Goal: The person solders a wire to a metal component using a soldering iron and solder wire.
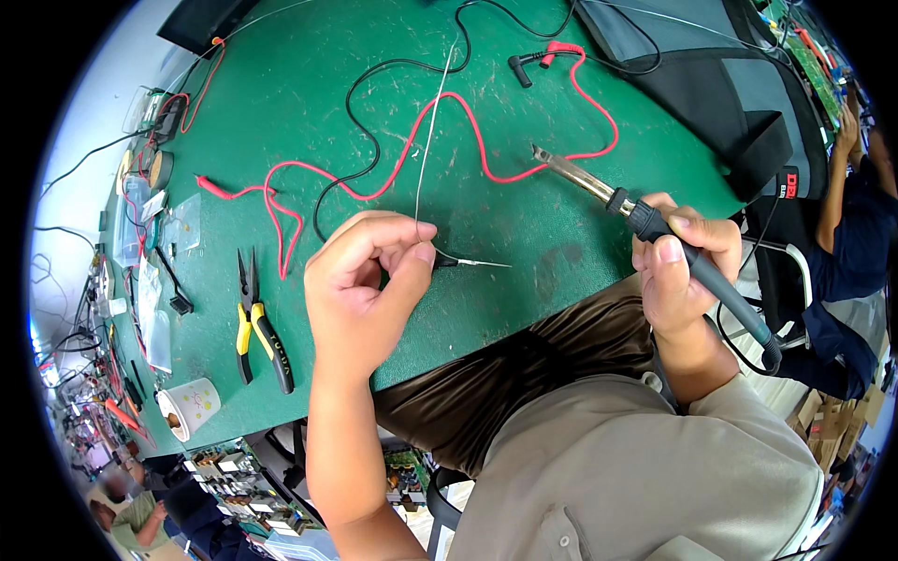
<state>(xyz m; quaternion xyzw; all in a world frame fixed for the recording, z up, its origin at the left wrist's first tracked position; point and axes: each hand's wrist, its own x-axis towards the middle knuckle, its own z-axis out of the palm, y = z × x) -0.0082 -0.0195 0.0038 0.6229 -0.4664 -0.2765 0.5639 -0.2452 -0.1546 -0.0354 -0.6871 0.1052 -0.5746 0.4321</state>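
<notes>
Thin silvery wire [426,152], one length, above the worktop [281,112], running from your left hand [363,280] up across the red lead [510,179] in view; the fingers there are closed thumb to forefinger on it, the rest curled; best keep that pinch light and well back from any heated end, to avoid kinks and burns; slim metal tip [485,264], one, just beside those fingertips, its black base partly hidden by the hand; steady it before bringing heat near; soldering iron [647,222], one, in your right hand [687,257], fingers wrapped about the grip, pointing up and leftward; treat it as hot, though heat does not show; its end overlaps the red lead in view, contact unclear, so lift clear to spare the insulation; pliers [261,324], one pair, yellow and black, left of your left hand; paper cup [194,406], one, near the worktop's edge.
</notes>
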